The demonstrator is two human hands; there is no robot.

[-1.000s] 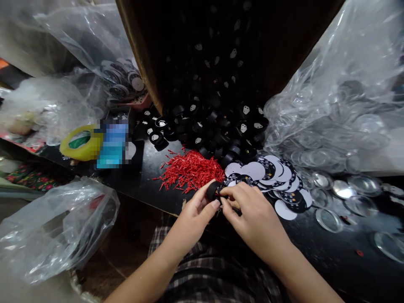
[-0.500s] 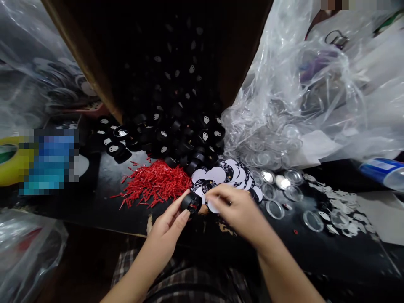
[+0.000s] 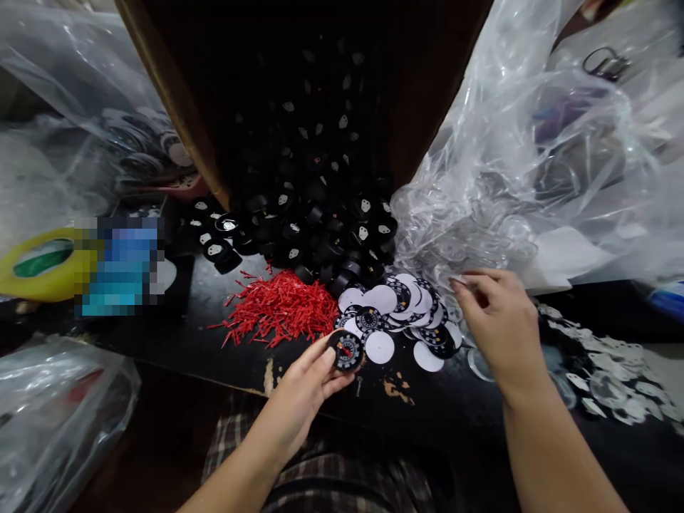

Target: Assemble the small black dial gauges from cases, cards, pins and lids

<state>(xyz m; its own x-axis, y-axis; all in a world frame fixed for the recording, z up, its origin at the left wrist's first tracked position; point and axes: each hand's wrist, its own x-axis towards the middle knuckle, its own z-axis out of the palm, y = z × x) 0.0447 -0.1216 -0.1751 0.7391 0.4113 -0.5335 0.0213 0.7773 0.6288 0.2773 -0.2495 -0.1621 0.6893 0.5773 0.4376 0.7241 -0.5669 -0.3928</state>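
Observation:
My left hand (image 3: pixel 310 377) grips a small black round gauge (image 3: pixel 347 350), its dial face up with a red pointer on it. To the right, my right hand (image 3: pixel 499 324) is pinched at the front of a heap of clear round plastic covers (image 3: pixel 443 228). A pale edge shows at its fingertips, too small to make out. Just beyond the gauge lie loose printed dial discs (image 3: pixel 380 347), some showing black faces and some white backs. A heap of red pointers (image 3: pixel 288 308) spreads left of the discs.
A large open box (image 3: pixel 176 107) spills black round housings (image 3: pixel 320 235) onto the dark table (image 3: pixel 214 363). White flat pieces (image 3: pixel 630 377) and clear plastic bags (image 3: pixel 588 164) are at right. A yellow tape roll (image 3: pixel 32 274) and a blurred blue object (image 3: pixel 120 267) are at left.
My right hand has moved from beside the gauge rightward to the clear covers. The gauge in my left hand has turned, so its dial and red pointer now face me.

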